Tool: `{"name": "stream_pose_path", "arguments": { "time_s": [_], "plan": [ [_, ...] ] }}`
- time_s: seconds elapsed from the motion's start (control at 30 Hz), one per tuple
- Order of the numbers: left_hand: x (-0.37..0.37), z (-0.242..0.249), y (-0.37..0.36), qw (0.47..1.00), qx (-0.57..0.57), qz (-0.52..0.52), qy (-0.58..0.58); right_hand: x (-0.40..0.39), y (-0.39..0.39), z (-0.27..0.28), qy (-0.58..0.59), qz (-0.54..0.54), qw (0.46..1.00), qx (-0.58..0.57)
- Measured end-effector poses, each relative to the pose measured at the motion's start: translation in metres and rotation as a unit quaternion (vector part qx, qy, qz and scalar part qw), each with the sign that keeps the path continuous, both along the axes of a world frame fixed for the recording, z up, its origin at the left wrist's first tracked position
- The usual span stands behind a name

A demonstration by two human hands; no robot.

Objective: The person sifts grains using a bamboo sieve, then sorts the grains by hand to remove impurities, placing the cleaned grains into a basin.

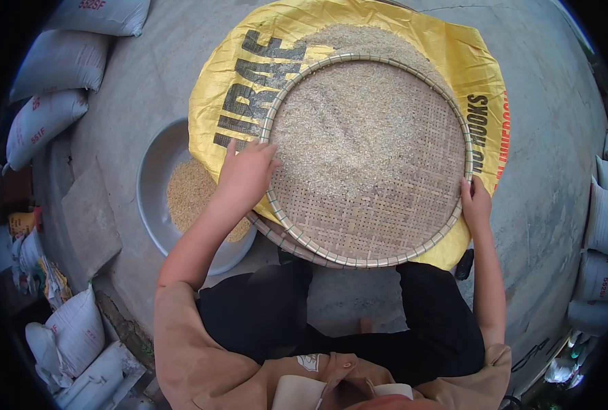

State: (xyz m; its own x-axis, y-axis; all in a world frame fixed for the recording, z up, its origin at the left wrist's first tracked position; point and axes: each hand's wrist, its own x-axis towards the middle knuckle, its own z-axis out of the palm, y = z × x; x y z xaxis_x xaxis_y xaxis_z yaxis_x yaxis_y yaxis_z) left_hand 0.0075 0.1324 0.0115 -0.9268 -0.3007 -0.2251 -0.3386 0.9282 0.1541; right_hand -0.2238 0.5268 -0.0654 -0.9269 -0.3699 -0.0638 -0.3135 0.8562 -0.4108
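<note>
A round woven bamboo sieve (358, 236) with a bound rim lies in front of me, pale grain (348, 126) spread over its upper and left part. My left hand (247, 171) is at its left rim, some fingers over the edge and one finger pointing outward. Around the right rim, my right hand (477, 203) is closed, with its fingers partly hidden beneath. Under the sieve, the edge of a second woven tray (277, 237) shows at the lower left. More pale grain (386, 42) lies behind the sieve on a yellow printed sack sheet (232, 72).
A metal basin (152, 205) of golden-brown grain (191, 195) stands at the left, partly under the yellow sheet. Filled white sacks (61, 61) line the left side, and more sacks (599, 219) stand at the right. The floor (143, 89) is concrete.
</note>
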Motion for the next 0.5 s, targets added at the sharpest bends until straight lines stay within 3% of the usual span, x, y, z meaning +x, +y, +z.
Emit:
{"name": "stream_pose_path", "arguments": {
  "time_s": [0.07,0.1,0.17,0.3,0.37,0.43,0.47,0.5],
  "plan": [
    [-0.012,-0.012,0.011,0.985,0.151,-0.028,0.083,-0.001,0.0,0.001,-0.002,-0.001,1.0,-0.002],
    [-0.017,-0.022,0.017,0.985,0.152,-0.026,0.081,-0.001,0.0,0.0,-0.006,-0.002,1.0,-0.006],
    [-0.026,-0.039,0.028,0.96,0.222,-0.132,0.11,-0.001,0.0,0.0,-0.012,-0.003,1.0,-0.011],
    [-0.032,-0.043,0.039,0.963,0.232,-0.127,0.058,-0.001,0.001,0.0,-0.015,0.001,1.0,-0.008],
    [-0.026,-0.033,0.032,0.968,0.233,-0.074,0.052,0.0,0.002,-0.001,-0.01,0.001,1.0,-0.015],
    [-0.01,0.004,0.016,0.99,0.138,0.021,0.008,0.0,0.001,-0.001,-0.001,0.001,1.0,-0.013],
    [0.007,0.023,0.004,0.992,0.078,0.091,0.041,-0.001,0.003,0.0,-0.001,-0.001,1.0,-0.012],
    [0.018,0.048,-0.006,0.98,0.005,0.199,0.003,-0.001,0.003,0.0,-0.001,0.001,1.0,-0.01]
  ]
}}
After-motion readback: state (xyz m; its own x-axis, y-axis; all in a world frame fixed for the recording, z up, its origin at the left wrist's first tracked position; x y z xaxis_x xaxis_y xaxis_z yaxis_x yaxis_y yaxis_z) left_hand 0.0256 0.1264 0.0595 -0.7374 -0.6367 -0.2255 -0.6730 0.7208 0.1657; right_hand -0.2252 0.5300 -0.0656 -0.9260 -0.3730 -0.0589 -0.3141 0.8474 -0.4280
